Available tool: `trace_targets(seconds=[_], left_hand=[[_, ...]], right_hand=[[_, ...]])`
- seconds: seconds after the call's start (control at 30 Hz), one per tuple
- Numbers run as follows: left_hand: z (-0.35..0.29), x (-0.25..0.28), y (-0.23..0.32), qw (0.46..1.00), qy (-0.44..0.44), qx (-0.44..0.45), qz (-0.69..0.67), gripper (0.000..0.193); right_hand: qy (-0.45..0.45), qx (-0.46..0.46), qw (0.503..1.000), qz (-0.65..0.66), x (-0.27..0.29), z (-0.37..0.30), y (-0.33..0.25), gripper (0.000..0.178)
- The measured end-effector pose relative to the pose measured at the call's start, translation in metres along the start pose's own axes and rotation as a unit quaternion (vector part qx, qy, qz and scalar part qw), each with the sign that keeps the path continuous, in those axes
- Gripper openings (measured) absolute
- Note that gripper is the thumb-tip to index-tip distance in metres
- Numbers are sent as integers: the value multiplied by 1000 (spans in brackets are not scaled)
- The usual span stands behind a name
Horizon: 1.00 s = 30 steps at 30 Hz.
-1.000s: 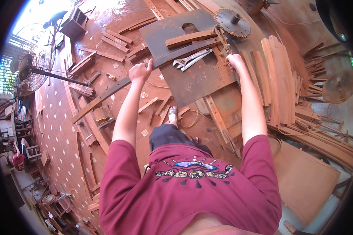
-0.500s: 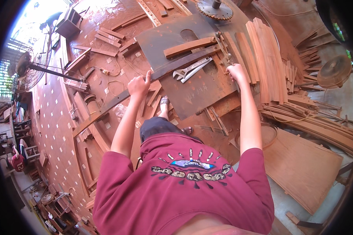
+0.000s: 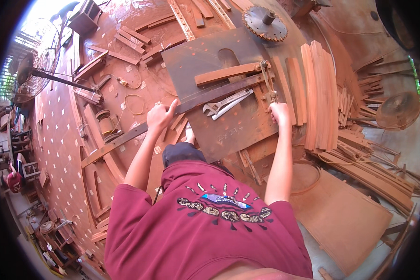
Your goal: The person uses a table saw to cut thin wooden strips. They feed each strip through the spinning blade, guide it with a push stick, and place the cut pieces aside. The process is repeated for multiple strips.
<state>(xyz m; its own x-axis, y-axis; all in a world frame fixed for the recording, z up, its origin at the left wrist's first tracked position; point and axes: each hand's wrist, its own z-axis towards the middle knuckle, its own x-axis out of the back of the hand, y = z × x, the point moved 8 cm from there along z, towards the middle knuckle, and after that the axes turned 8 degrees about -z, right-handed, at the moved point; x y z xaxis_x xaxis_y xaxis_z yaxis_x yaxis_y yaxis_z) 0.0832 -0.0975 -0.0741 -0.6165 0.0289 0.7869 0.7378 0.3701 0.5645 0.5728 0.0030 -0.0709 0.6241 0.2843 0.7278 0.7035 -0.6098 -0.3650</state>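
Observation:
A long dark wooden strip (image 3: 120,142) lies aslant, its right part across a flat metal table (image 3: 247,144) and its left part reaching out over the floor. My left hand (image 3: 159,116) is closed around its middle, thumb stretched along it. On the right, my right hand (image 3: 280,113) grips the near end of a metal clamp lever (image 3: 267,80) mounted on the table; my fingers hide the grip. Beyond the strip sits a shorter reddish wooden bar (image 3: 224,74), its right end by the lever. An adjustable wrench (image 3: 226,102) rests on the tabletop near the strip.
A toothed circular saw blade (image 3: 265,23) stands at the table's far right. Stacked boards (image 3: 319,98) lie to the right, with a wide wooden panel (image 3: 345,219) nearer me. A standing fan (image 3: 32,72) is at the left. Wood pieces (image 3: 130,39) and a cable (image 3: 137,105) litter the floor.
My view has shifted and turned slightly, so the table appears lower. Both hands keep their holds on the strip and lever, with little visible movement against the table.

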Motion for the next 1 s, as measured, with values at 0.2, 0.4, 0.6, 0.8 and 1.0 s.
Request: trace_targets(seconds=[0.2,0.4,0.6,0.8,1.0], left_hand=[[-5,28,-1,996,67,24,-46,67],[18,38,-20,988,154,7,13,66],[57,62,-17,984,153,0,95,69],[175,57,4,995,58,18,79,91],[246,70,6,991,69,11,118,93]], right_hand=[[-11,9,999,31,-5,-17,-14,13],[-3,12,1000,28,-11,-18,-43,21],[-2,56,998,36,-9,-5,-91,18],[-27,95,992,81,6,65,-175,20],[5,56,998,31,10,95,-237,19]])
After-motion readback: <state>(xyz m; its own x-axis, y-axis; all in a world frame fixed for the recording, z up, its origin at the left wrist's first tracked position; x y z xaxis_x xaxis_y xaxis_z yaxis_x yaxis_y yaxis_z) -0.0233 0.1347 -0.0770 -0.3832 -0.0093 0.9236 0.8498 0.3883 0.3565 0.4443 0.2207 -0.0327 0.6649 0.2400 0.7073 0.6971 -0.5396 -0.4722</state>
